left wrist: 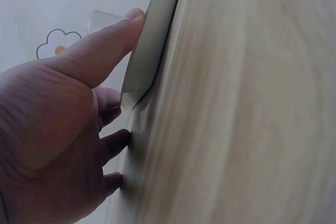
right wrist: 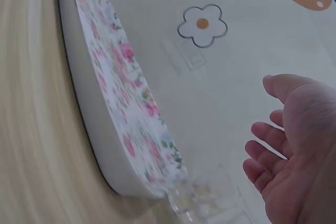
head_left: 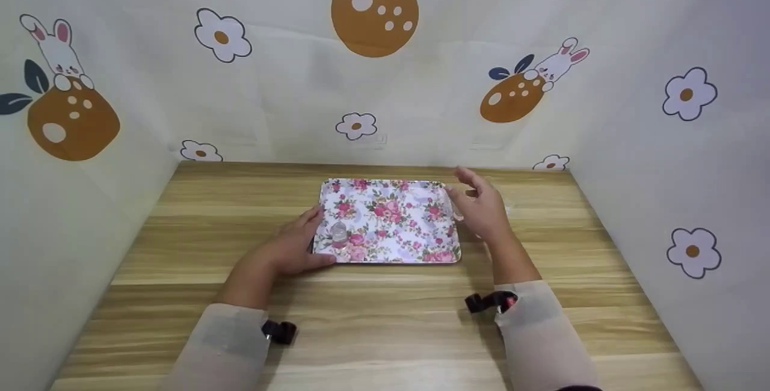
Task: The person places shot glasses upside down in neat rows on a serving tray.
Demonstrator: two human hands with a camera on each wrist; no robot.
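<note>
A white tray with a pink rose print (head_left: 385, 237) lies on the wooden table. My left hand (head_left: 293, 246) rests at its front left corner: the straight thumb touches the front rim, the other fingers lie along the left side. In the left wrist view the lower fingertips (left wrist: 113, 182) reach down by the table. A small clear cup (head_left: 339, 233) stands on the tray near that hand. Over the right rim, my right hand (head_left: 484, 210) holds nothing, its fingers loosely bent and apart from the tray in the right wrist view.
Clear, see-through items (right wrist: 205, 198) sit beyond the tray's corner, partly hidden behind my right hand in the head view. Pale printed cloth walls (head_left: 289, 102) enclose the wooden table (head_left: 385, 325) at the back and both sides.
</note>
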